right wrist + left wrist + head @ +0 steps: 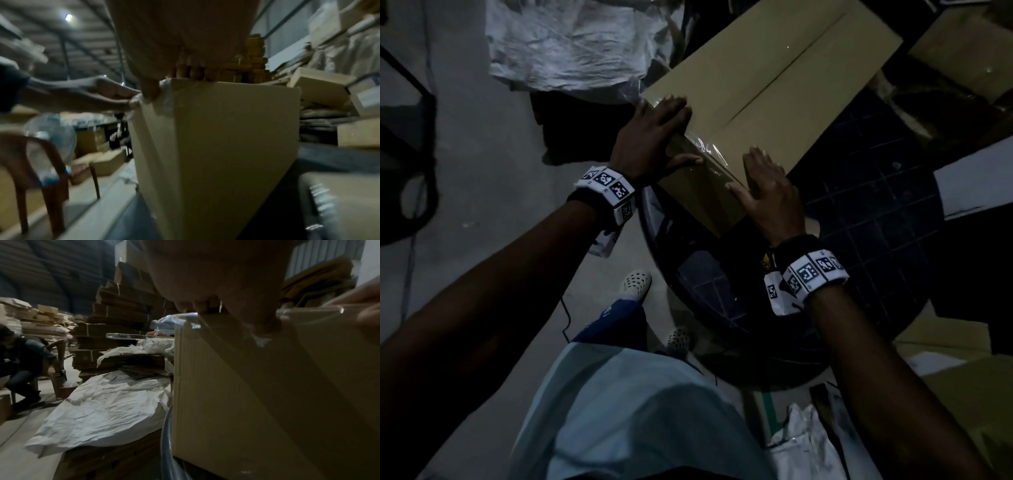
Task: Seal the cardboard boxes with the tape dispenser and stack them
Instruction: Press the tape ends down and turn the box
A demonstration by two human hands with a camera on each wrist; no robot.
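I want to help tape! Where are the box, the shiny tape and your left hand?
cardboard box (784,65): head view, bare top.
clear tape (707,145): head view, wrinkled strip.
left hand (650,133): head view, back of hand.

The box (774,85) was made of matt brown corrugated cardboard, finely ribbed on its side. The tape (705,144) along its edge was clear, glossy, wrinkled plastic. The sacks (107,410) were of crumpled white woven cloth.

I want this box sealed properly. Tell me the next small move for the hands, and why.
Probably smooth the clear tape down over the near top edge of the cardboard box. Both the left hand and right hand lie flat on the box beside it, and the tape looks wrinkled and partly lifted there. The centre seam farther along looks untaped.
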